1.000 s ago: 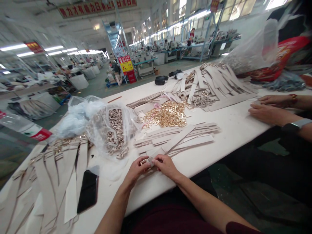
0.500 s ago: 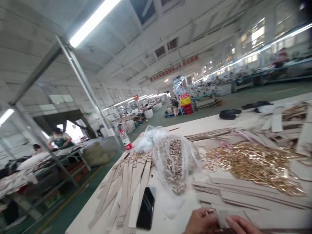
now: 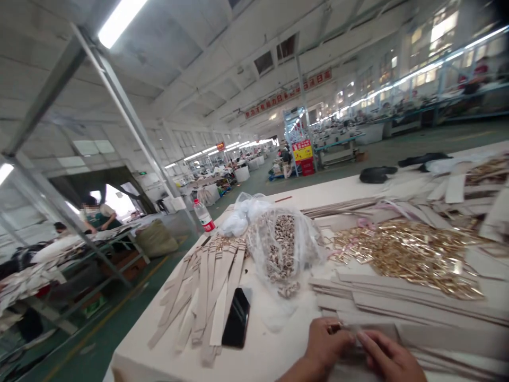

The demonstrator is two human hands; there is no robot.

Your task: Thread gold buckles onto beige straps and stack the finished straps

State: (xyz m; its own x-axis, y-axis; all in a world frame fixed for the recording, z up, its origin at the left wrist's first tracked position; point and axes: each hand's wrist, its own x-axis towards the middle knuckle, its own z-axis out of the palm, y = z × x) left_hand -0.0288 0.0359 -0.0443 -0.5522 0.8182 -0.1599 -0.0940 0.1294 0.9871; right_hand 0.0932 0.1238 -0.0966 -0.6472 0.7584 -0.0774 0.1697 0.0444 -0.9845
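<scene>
At the bottom right of the head view, my left hand (image 3: pixel 326 342) is closed with its fingertips on the end of a pale grey-beige strip (image 3: pixel 382 331). A small gold glint shows at its fingers, too small to make out. Close beside it, my right hand (image 3: pixel 392 356) pinches the same strip with thumb and fingers, the two sets of fingertips nearly touching. Just beyond the hands lie stacked beige strips (image 3: pixel 397 300). Behind these is a heap of gold metal buckles (image 3: pixel 417 252). A clear plastic bag (image 3: pixel 308 241) of small beige loops stands to the left.
A black phone (image 3: pixel 236 318) lies on the white table (image 3: pixel 147 366) by fanned-out strips (image 3: pixel 207 297). A red-capped bottle (image 3: pixel 204 216) stands at the left edge. Black items (image 3: pixel 377 174) rest at the far side. Another person (image 3: pixel 99 218) works at a table on the left.
The view has tilted down, so more of both hands shows. My hands stay together on the strip and have come slightly up in the picture.
</scene>
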